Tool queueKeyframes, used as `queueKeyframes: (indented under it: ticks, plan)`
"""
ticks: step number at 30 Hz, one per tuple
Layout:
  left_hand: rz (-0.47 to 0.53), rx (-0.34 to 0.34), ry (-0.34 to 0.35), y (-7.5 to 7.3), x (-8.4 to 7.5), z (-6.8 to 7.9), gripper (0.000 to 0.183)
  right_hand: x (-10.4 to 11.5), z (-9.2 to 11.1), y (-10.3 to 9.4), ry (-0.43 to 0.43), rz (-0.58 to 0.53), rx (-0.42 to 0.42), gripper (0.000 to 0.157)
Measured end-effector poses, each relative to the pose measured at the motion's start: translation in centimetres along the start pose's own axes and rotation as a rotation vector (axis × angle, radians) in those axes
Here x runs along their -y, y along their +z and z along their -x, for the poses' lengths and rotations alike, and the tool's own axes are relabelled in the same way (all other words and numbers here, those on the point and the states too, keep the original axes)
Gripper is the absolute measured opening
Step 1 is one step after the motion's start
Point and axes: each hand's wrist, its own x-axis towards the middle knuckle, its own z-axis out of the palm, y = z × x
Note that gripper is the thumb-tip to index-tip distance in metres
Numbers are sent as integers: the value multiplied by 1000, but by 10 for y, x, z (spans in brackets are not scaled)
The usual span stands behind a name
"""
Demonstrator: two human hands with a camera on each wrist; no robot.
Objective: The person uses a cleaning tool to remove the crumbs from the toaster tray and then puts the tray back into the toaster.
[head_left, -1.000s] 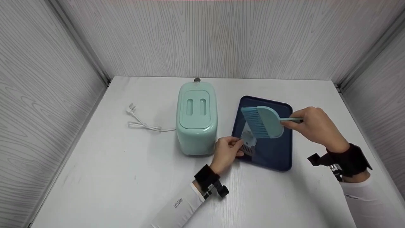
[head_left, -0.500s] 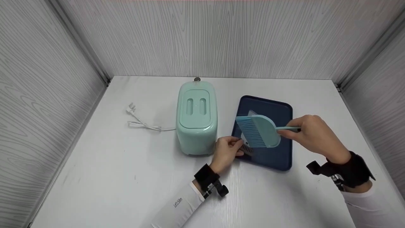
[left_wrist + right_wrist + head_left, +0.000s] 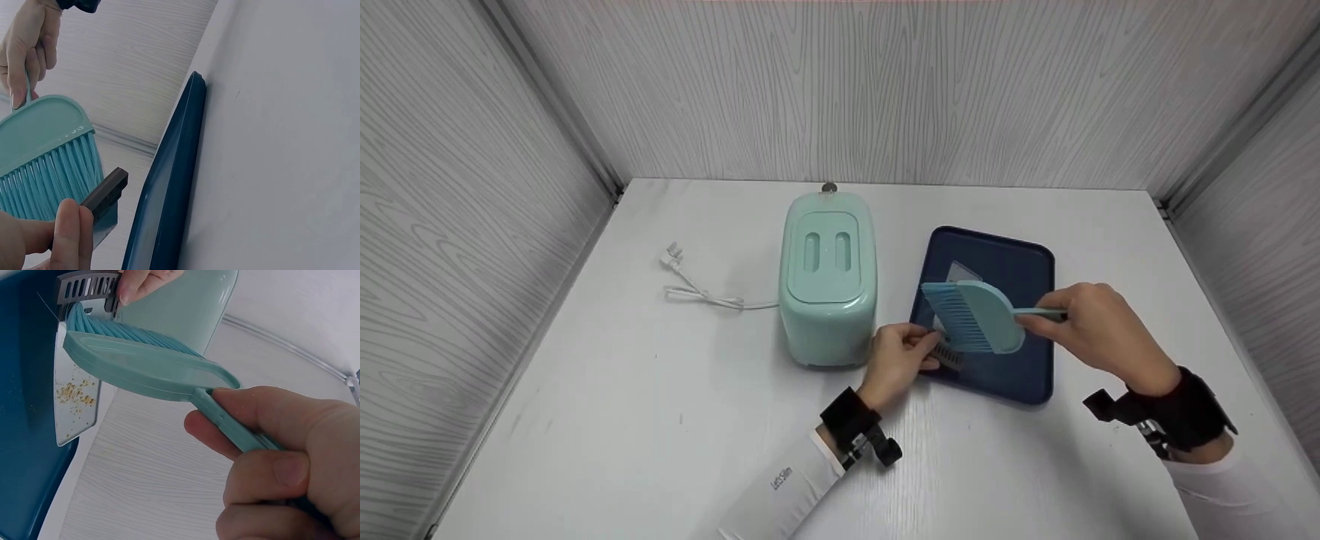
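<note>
Three grained walls [image 3: 840, 90], one white table [image 3: 607, 420]

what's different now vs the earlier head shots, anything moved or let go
The right hand has brought the brush nearer the person and slightly left over the slotted plate, so the plate's far corner now shows past the bristles. Nothing was taken hold of or let go. The left hand still holds the plate's dark end; the toaster and blue tray stayed put.
</note>
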Motion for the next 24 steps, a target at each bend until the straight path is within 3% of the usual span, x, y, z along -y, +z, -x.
queueKeyframes:
  ticks: [8, 15, 24]
  plan:
    - [18, 18, -19, 0, -2, 1, 15, -9, -2, 2, 36, 15, -16, 33]
    - [53, 28, -28, -2, -2, 2, 19, -16, -3, 3, 52, -5, -57, 13]
    - [58, 43, -43, -3, -9, 3, 20, -28, -6, 6, 74, -18, -111, 15]
